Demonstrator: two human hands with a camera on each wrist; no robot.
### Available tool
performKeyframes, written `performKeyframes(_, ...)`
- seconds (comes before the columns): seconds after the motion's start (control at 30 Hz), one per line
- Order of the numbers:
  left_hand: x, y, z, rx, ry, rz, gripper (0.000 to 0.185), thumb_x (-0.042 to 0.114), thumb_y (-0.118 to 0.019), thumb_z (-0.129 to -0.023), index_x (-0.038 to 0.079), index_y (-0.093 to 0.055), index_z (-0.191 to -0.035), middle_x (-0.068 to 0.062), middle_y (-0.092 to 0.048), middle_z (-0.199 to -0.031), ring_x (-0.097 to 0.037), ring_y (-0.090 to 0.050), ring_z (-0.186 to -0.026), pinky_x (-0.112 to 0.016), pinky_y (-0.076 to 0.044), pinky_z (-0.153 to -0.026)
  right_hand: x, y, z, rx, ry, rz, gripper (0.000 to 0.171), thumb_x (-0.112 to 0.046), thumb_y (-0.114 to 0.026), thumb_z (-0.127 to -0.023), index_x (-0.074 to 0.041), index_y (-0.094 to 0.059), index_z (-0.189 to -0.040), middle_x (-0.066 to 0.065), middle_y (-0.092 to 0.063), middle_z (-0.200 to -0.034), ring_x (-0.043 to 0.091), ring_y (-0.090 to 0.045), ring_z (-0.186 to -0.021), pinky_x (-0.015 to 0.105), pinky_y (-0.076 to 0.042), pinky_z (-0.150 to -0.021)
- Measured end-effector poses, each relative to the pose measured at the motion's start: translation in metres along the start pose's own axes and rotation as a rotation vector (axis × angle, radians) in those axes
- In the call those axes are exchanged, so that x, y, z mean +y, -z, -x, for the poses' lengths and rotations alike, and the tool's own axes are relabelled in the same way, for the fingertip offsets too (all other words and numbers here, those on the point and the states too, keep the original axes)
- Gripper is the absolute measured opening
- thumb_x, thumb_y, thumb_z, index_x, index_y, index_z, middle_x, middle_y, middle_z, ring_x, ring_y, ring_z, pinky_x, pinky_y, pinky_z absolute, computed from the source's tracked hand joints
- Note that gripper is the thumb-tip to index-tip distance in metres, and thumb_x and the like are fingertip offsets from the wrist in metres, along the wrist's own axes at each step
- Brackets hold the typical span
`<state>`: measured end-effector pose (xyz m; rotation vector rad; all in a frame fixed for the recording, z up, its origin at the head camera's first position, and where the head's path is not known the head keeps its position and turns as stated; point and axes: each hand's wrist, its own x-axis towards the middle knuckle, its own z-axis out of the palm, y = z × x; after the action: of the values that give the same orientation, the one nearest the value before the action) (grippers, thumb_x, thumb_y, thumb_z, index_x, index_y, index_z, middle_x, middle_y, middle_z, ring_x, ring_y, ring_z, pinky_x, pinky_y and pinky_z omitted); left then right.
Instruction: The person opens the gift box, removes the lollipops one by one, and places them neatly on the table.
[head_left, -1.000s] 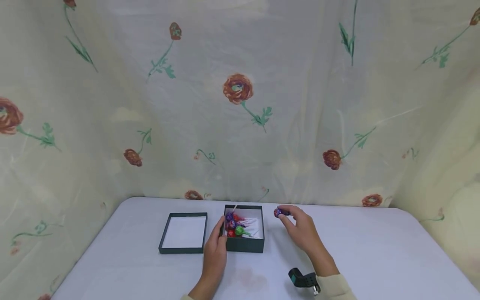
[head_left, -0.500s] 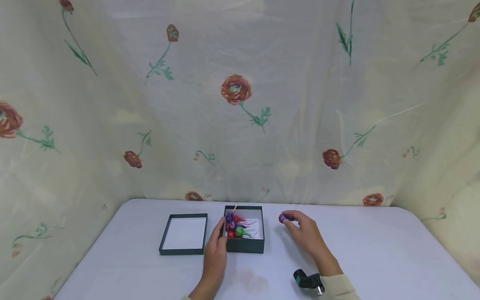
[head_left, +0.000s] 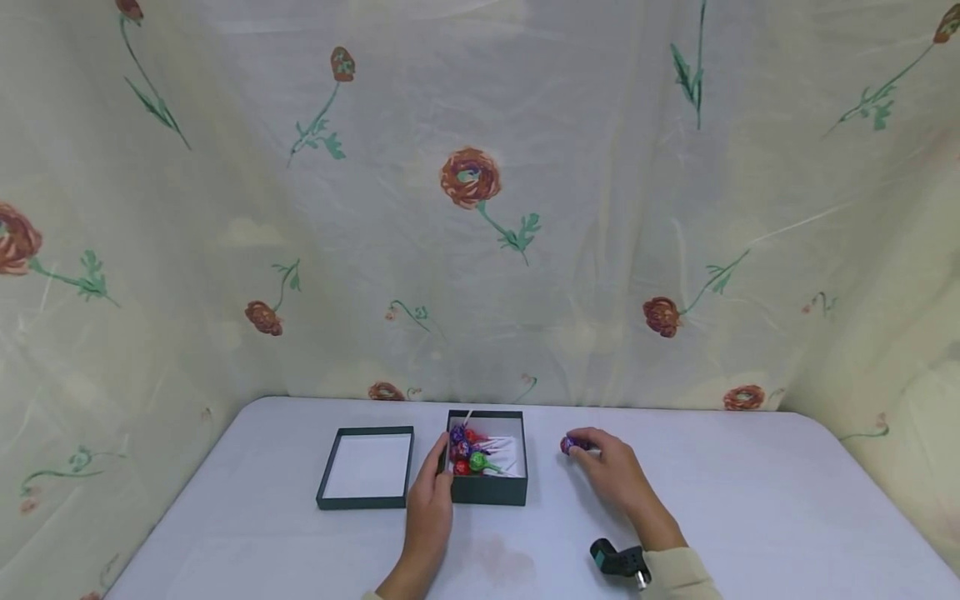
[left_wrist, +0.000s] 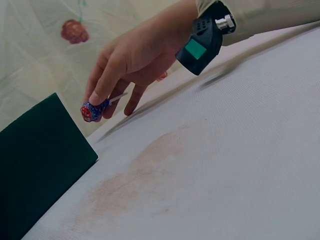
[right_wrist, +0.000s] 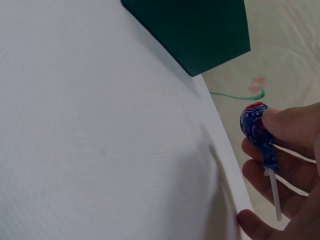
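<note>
My right hand [head_left: 611,471] pinches a lollipop [right_wrist: 256,131] by its round head, between thumb and fingers. Blue, purple and red foil wraps the candy, and its white stick [right_wrist: 275,197] points back under the palm. This hand is above the table, to the right of a dark green box [head_left: 489,492]. Several wrapped lollipops [head_left: 478,461], purple, red and green, lie in the box with their white sticks towards the right. My left hand [head_left: 429,508] rests against the box's left wall, fingers straight along it and thumb near the front corner.
The box's lid [head_left: 367,467] lies to its left, white inside face up. A white cloth covers the table [head_left: 262,550], with a pinkish stain in front of the box. A flowered curtain [head_left: 585,208] hangs behind. A black camera [left_wrist: 200,47] is strapped to the right wrist.
My right hand has moved slightly right and nearer to me with the lollipop, now lower in the head view. The left hand and the box stay in place.
</note>
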<state>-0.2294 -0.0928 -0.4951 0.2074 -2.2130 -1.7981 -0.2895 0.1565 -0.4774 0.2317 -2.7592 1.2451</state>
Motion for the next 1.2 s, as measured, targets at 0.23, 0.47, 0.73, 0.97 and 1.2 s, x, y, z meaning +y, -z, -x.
performKeyframes(0.23, 0.0007, -0.0002, 0.0000, 0.008, -0.004, 0.004, 0.050, 0.006, -0.039, -0.097, 0.018, -0.044, -0.145, -0.002, -0.039, -0.152, -0.026, -0.033, -0.140, -0.049, -0.031, -0.110, 0.0008, -0.0026, 0.0006, -0.008, -0.002, 0.025, 0.029, -0.013, -0.060, -0.093, -0.005, -0.064, -0.121, 0.013, -0.063, -0.122, 0.035, -0.052, -0.122, 0.056, -0.037, -0.105)
performKeyframes(0.47, 0.0010, -0.0003, 0.0004, 0.018, -0.015, -0.004, 0.050, 0.006, -0.040, -0.097, 0.017, -0.045, -0.145, -0.003, -0.040, -0.151, -0.026, -0.034, -0.140, -0.049, -0.032, -0.109, 0.0022, -0.0045, 0.0033, -0.002, 0.072, 0.054, 0.025, -0.010, -0.064, -0.090, -0.004, -0.067, -0.114, 0.014, -0.067, -0.113, 0.034, -0.058, -0.113, 0.053, -0.042, -0.100)
performKeyframes(0.73, 0.0002, 0.0000, -0.0001, 0.017, -0.018, -0.004, 0.050, 0.006, -0.040, -0.097, 0.017, -0.045, -0.145, -0.003, -0.040, -0.151, -0.026, -0.034, -0.140, -0.048, -0.032, -0.109, 0.0032, -0.0059, 0.0037, 0.001, 0.117, 0.080, 0.023, -0.009, -0.065, -0.089, -0.003, -0.068, -0.111, 0.013, -0.067, -0.109, 0.034, -0.060, -0.109, 0.052, -0.044, -0.098)
performKeyframes(0.97, 0.0022, 0.0004, 0.0009, 0.026, -0.042, -0.010, 0.049, 0.007, -0.041, -0.096, 0.015, -0.045, -0.145, -0.005, -0.041, -0.150, -0.024, -0.034, -0.139, -0.048, -0.029, -0.112, 0.0016, -0.0076, 0.0045, -0.013, 0.104, 0.110, 0.023, -0.008, -0.065, -0.089, -0.002, -0.068, -0.111, 0.013, -0.066, -0.110, 0.033, -0.060, -0.108, 0.051, -0.045, -0.097)
performKeyframes(1.2, 0.0014, -0.0002, 0.0010, 0.022, -0.037, -0.009, 0.049, 0.008, -0.040, -0.097, 0.016, -0.044, -0.145, -0.005, -0.040, -0.151, -0.024, -0.034, -0.140, -0.048, -0.030, -0.111, 0.0015, -0.0076, 0.0049, -0.023, 0.116, 0.122, 0.023, -0.006, -0.066, -0.088, -0.001, -0.068, -0.111, 0.014, -0.066, -0.110, 0.033, -0.060, -0.108, 0.051, -0.045, -0.097)
